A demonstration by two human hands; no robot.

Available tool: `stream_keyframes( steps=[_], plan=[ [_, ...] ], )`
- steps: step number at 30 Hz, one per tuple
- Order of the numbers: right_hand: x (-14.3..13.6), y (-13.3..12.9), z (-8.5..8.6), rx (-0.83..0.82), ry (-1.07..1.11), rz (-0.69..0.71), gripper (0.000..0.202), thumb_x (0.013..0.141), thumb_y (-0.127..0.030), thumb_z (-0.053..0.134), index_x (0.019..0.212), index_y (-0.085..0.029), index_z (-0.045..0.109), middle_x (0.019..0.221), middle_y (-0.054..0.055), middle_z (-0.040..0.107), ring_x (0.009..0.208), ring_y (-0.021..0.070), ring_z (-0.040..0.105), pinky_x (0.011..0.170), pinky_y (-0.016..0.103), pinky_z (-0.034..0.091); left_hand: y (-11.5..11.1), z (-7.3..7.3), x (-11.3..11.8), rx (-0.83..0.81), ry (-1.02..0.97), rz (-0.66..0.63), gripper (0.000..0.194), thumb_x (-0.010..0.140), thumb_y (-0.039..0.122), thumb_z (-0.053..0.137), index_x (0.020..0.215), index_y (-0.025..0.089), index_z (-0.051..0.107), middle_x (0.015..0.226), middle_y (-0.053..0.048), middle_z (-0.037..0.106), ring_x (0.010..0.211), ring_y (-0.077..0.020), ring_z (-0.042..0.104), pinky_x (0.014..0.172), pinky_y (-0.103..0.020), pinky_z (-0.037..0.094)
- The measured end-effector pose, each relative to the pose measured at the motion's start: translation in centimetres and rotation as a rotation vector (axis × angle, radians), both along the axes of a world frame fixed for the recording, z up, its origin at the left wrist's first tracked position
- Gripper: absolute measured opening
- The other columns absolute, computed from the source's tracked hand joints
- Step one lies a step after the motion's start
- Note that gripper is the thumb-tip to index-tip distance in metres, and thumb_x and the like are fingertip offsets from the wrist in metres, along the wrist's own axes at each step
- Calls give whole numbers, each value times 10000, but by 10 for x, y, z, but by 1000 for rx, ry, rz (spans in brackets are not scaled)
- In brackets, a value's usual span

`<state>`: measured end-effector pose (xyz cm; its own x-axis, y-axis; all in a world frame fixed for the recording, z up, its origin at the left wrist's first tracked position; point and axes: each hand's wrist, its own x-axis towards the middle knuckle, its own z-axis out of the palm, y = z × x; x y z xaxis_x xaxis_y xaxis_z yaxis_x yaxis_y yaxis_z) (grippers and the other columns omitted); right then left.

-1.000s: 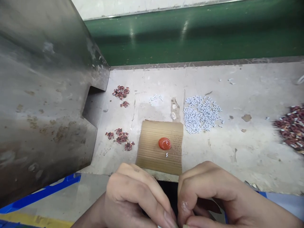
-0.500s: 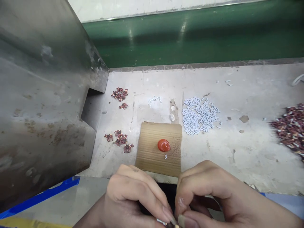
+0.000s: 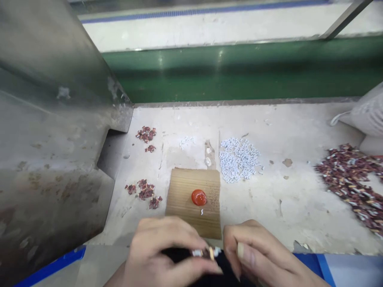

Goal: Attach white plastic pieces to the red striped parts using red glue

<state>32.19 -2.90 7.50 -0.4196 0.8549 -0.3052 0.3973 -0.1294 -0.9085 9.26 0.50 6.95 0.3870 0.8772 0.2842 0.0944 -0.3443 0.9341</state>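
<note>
Thumb and fingers of my left hand (image 3: 164, 251) pinch a small dark part (image 3: 206, 252) with white and tan bits on it; blur hides its finer shape. Just to its right, my right hand (image 3: 257, 251) has its fingers pressed together, apart from the part, and I cannot make out whether anything is in them. Beyond the hands lies a piece of cardboard (image 3: 182, 199) bearing a glossy orange-red blob (image 3: 199, 197) and one small white S-shaped piece (image 3: 202, 212). A pile of similar white pieces (image 3: 239, 159) lies behind it to the right.
Small dark-red part clusters (image 3: 146, 189) lie left of the cardboard, with another group (image 3: 146, 134) farther back. A large dark-red heap (image 3: 350, 175) spreads at right, near a whitish sack (image 3: 371, 111). A metal housing (image 3: 54, 139) walls the left; a green strip (image 3: 239, 73) runs behind.
The view has tipped upward, showing more of the background. My hands have moved apart slightly, and the small part in my left fingers is now more visible.
</note>
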Motion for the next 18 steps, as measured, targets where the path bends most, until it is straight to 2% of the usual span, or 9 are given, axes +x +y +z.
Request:
stream_keyframes(
  steps=[1,3,7,10,12,14,16,18],
  plan=[
    [8,3,-4,89,-82,-56,594,1109,-578,359,719,-222,630,667,-7,635,610,145,620,584,251,495,17,1,4,7,92,66,189,757,239,940,863,200,789,733,4,829,589,-136,764,600,-186,621],
    [32,14,-15,267,-282,-174,521,1105,-506,393,703,-232,579,628,-15,628,578,154,616,554,264,473,66,2,17,10,357,187,123,788,284,908,866,240,824,765,12,834,647,-158,759,638,-250,618],
    [95,47,-41,463,-588,-431,297,1016,-438,527,905,-216,690,798,72,746,661,229,649,618,355,474,197,-2,59,9,509,272,145,821,278,872,891,169,806,897,-67,821,854,-220,749,886,-392,586],
    [125,61,-51,500,-690,-436,248,968,-391,554,978,-208,722,909,113,784,742,271,691,669,392,497,275,-9,81,-63,613,313,173,915,307,792,932,141,746,990,-66,779,969,-228,733,941,-453,582],
    [132,63,-52,488,-700,-353,229,982,-368,550,980,-223,726,922,95,791,743,259,711,664,378,517,305,-15,86,-114,659,328,197,967,338,736,975,142,729,1043,-73,763,989,-227,727,934,-453,591],
    [133,61,-52,478,-695,-263,213,1004,-344,540,980,-238,724,921,71,789,745,240,725,670,360,536,320,-20,87,-149,681,337,205,984,345,715,1018,143,723,1084,-78,753,1006,-231,723,934,-457,595],
    [132,59,-55,478,-700,-201,219,1028,-317,515,991,-244,718,924,61,782,766,233,732,697,359,548,325,-22,87,-161,681,347,205,984,338,716,1045,141,721,1106,-82,747,1022,-239,720,942,-469,593],
    [133,59,-59,483,-705,-157,235,1043,-305,492,1003,-244,715,955,64,783,805,241,742,724,373,553,323,-17,88,-138,653,363,206,981,332,718,1061,143,719,1129,-85,742,1043,-247,714,954,-482,584]
  ],
)
